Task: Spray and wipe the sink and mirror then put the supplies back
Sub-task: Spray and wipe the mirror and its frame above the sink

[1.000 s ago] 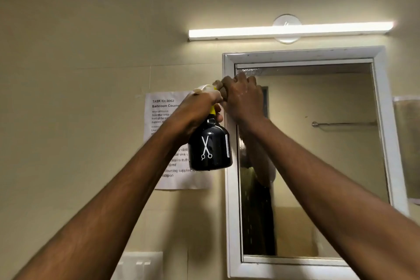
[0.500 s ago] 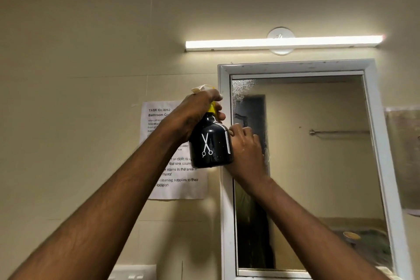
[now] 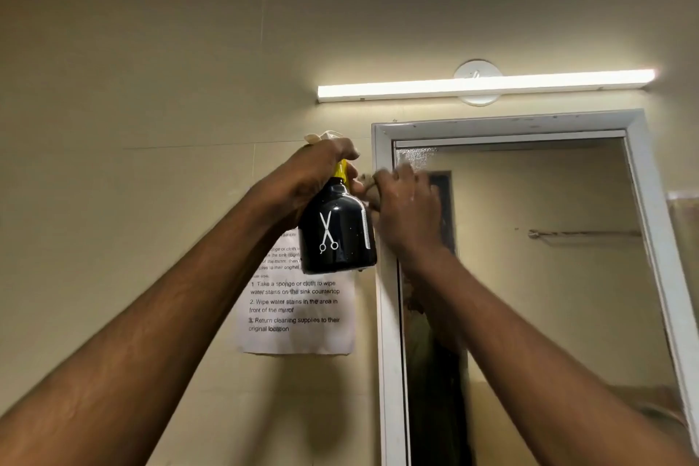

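My left hand (image 3: 314, 174) grips the neck and trigger of a black spray bottle (image 3: 336, 235) with a white scissors mark and a yellow collar, held up just left of the mirror (image 3: 548, 276). My right hand (image 3: 408, 208) presses a beige cloth (image 3: 368, 185) against the mirror's upper left part, over the white frame (image 3: 386, 314). Only a small fold of the cloth shows past my fingers. Droplets cling to the glass in the top left corner. The sink is out of view.
A printed instruction sheet (image 3: 299, 314) is stuck to the beige wall left of the mirror. A lit tube light (image 3: 484, 85) runs above the frame. The glass reflects a towel rail (image 3: 582, 235). Something pale hangs at the right edge (image 3: 684, 231).
My right hand went down the mirror's left side and has come back up toward the top left corner. The bottle stayed in my left hand. The camera tilted upward.
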`<move>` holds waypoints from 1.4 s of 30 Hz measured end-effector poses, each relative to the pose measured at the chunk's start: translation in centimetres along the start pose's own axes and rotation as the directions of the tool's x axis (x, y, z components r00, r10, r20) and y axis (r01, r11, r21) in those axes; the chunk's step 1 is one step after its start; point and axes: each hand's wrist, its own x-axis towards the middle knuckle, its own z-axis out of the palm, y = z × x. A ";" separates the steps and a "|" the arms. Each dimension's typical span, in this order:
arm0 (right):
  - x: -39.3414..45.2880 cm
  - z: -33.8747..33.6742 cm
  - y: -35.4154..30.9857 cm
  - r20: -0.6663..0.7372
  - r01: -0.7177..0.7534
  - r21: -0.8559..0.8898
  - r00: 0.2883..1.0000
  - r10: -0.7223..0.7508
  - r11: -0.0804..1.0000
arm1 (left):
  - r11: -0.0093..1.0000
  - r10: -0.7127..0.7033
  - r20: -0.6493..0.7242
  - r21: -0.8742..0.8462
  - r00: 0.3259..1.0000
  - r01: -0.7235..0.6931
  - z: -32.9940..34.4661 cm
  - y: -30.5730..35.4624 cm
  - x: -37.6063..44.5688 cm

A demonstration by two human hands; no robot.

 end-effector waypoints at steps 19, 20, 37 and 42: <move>-6.9 0.0 -0.3 0.054 0.041 0.055 0.998 -0.044 0.998 | 0.999 -0.010 0.042 -0.042 0.999 0.012 1.4 -0.5 -0.4; -6.4 -0.1 -0.2 0.051 0.058 0.045 0.997 -0.060 0.997 | 0.999 -0.009 0.036 -0.041 0.999 0.010 1.1 0.0 -0.2; 2.4 0.4 -1.9 0.081 -0.147 -0.029 0.986 0.149 0.989 | 0.998 -0.046 0.055 -0.036 0.997 0.048 1.0 4.8 2.0; 1.7 0.9 -1.8 0.048 -0.200 0.085 0.979 0.196 0.976 | 0.995 -0.095 0.091 -0.014 0.991 0.096 1.7 5.4 2.0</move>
